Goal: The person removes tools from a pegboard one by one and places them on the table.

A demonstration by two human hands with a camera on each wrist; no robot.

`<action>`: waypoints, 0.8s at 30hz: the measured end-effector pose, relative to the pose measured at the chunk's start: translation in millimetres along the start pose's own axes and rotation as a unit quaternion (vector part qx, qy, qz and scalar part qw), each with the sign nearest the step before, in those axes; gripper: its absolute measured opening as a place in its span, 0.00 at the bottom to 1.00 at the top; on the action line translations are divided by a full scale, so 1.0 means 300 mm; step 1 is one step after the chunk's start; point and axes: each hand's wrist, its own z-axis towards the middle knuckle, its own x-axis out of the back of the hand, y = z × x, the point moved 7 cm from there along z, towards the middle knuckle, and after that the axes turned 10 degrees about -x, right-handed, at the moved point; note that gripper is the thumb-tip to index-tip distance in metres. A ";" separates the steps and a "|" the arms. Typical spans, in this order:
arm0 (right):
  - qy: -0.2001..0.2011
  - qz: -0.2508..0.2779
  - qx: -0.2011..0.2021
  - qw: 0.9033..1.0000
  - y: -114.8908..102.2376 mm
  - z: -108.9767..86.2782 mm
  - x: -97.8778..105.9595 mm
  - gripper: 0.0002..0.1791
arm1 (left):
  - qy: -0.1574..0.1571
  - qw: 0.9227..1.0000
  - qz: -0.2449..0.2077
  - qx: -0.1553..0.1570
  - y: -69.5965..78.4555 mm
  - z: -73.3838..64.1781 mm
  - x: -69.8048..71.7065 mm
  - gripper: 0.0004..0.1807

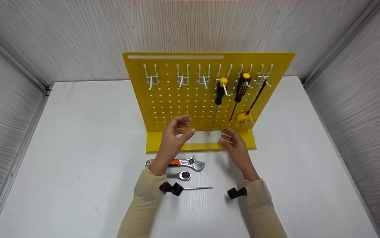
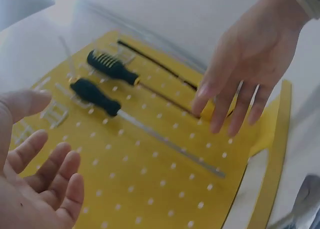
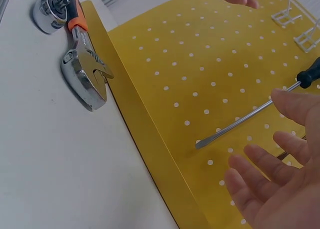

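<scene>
My left hand [image 1: 172,136] is in front of the lower middle of the yellow pegboard [image 1: 183,112], fingers relaxed and holding nothing. To its right, my right hand [image 1: 235,145] stands near the board's base, also with loose fingers and nothing in them. Closest to the hands hangs a screwdriver [image 1: 220,94] with a black handle and yellow end, its flat tip [image 3: 202,143] pointing down. A second black-handled screwdriver [image 1: 242,87] hangs right of it. At the far right hook a thin black strap [image 1: 257,97] bears a yellow tape measure [image 1: 243,120].
Bare white hooks [image 1: 181,79] line the board's upper left. On the white table [image 1: 87,148], partly under my left arm, lie an adjustable wrench [image 1: 193,163] with an orange-black handle, a ratchet wrench [image 1: 185,175] and a screwdriver whose shaft [image 1: 198,188] shows.
</scene>
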 end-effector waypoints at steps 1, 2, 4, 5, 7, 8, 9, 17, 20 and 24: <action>0.001 0.001 0.002 1.000 -0.003 0.001 -0.003 0.32 | 0.004 1.000 -0.005 0.000 0.001 0.008 -0.015 0.27; 0.003 0.003 0.003 1.000 -0.004 0.003 -0.007 0.32 | 0.006 1.000 -0.010 -0.001 0.003 0.015 -0.029 0.27; 0.002 0.007 0.006 1.000 -0.008 0.008 -0.015 0.33 | 0.009 1.000 -0.018 -0.004 0.007 0.034 -0.053 0.28; 0.002 0.008 0.009 1.000 -0.010 0.010 -0.019 0.33 | 0.009 1.000 -0.019 -0.004 0.009 0.044 -0.063 0.28; 0.004 0.008 0.011 1.000 -0.013 0.016 -0.028 0.33 | 0.007 1.000 -0.021 -0.006 0.014 0.063 -0.081 0.29; 0.005 0.008 0.014 1.000 -0.016 0.020 -0.032 0.33 | 0.005 1.000 -0.022 -0.008 0.017 0.073 -0.089 0.30; 0.006 0.006 0.018 1.000 -0.019 0.023 -0.037 0.33 | 0.005 1.000 -0.023 -0.009 0.020 0.083 -0.097 0.30; 0.011 0.001 0.030 0.999 -0.029 0.047 -0.071 0.32 | -0.008 1.000 -0.009 -0.009 0.039 0.151 -0.153 0.30; 0.010 0.005 0.026 1.000 -0.025 0.059 -0.084 0.32 | -0.015 1.000 0.012 -0.011 0.045 0.174 -0.166 0.30; 0.006 0.025 0.030 0.999 -0.029 0.073 -0.099 0.31 | -0.013 0.999 0.028 -0.013 0.060 0.205 -0.172 0.29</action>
